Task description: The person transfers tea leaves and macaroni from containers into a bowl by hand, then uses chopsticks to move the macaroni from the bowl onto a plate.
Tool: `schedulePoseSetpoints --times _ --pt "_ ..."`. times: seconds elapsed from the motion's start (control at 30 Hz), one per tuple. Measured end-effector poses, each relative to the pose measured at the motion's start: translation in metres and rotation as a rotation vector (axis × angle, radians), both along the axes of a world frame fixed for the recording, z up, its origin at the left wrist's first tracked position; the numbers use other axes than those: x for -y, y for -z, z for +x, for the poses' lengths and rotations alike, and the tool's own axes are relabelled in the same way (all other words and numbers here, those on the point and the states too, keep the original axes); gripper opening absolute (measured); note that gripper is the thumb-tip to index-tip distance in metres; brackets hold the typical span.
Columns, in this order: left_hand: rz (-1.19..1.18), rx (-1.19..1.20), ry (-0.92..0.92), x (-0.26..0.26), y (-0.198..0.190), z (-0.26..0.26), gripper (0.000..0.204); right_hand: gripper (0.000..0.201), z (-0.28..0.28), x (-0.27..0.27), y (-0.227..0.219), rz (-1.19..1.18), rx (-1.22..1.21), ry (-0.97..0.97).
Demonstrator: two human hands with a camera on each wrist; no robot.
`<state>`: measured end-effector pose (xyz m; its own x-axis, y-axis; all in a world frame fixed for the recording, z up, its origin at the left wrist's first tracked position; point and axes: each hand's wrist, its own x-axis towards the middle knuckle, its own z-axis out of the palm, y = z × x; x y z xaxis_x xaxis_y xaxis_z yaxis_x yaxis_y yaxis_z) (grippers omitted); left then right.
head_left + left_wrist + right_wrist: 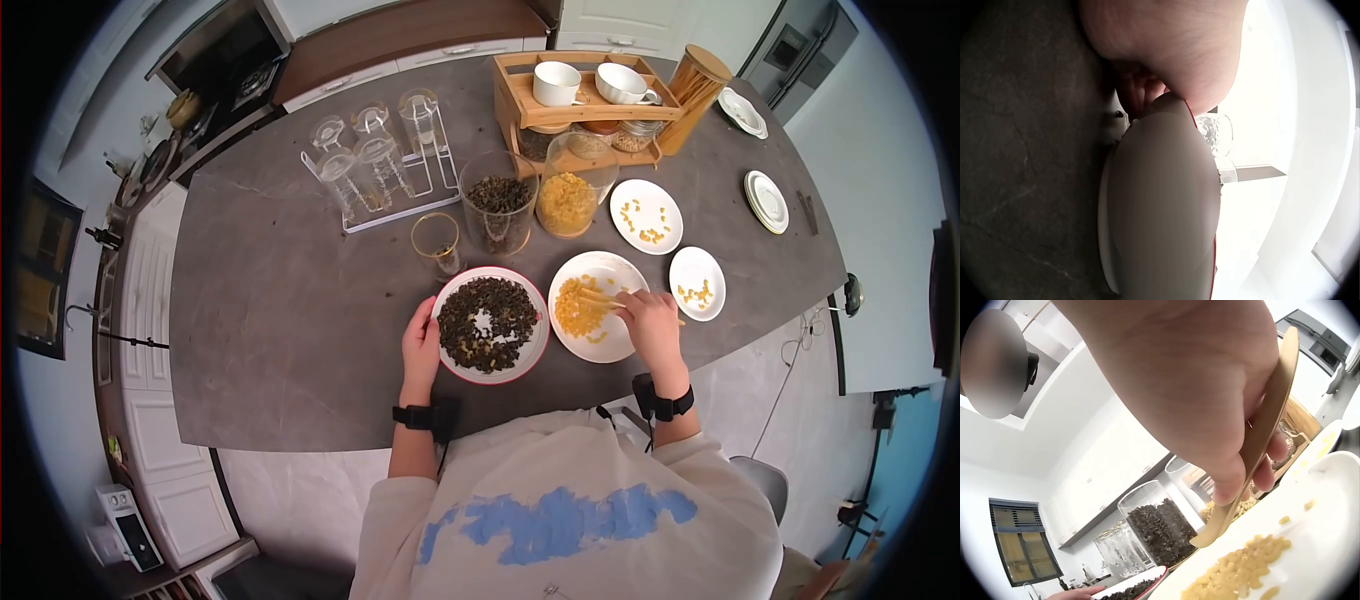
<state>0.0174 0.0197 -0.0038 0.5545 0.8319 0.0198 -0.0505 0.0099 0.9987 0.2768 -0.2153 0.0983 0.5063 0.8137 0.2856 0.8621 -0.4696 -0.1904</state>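
Note:
My left hand (421,347) grips the left rim of a red-rimmed plate (541,345) bearing dark, dried leaf-like bits (505,352). In the left wrist view, the fingers (1141,94) curl at the edge of that plate (1163,200). My right hand (652,328) pinches wooden tongs (1266,422), their tips over a white plate (622,346). Small yellow pieces (577,310) are heaped on that plate's left side; the right wrist view shows them (1241,569) just below the tongs' tip. Nothing shows between the tips.
Behind the plates stand a jar of dark bits (498,205), a jar of yellow pieces (568,205) and a gold-rimmed glass (436,236). Two small plates (668,205) (712,268) with yellow pieces lie right. A glass rack (400,212) and wooden shelf (515,92) stand farther back.

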Motion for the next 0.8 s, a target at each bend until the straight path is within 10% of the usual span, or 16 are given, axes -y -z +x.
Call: schedulePoseSetpoints --times 0.8 --pt "0.005 0.017 0.013 -0.001 0.004 -0.001 0.037 0.008 -0.064 -0.128 0.032 -0.015 0.109 -0.523"
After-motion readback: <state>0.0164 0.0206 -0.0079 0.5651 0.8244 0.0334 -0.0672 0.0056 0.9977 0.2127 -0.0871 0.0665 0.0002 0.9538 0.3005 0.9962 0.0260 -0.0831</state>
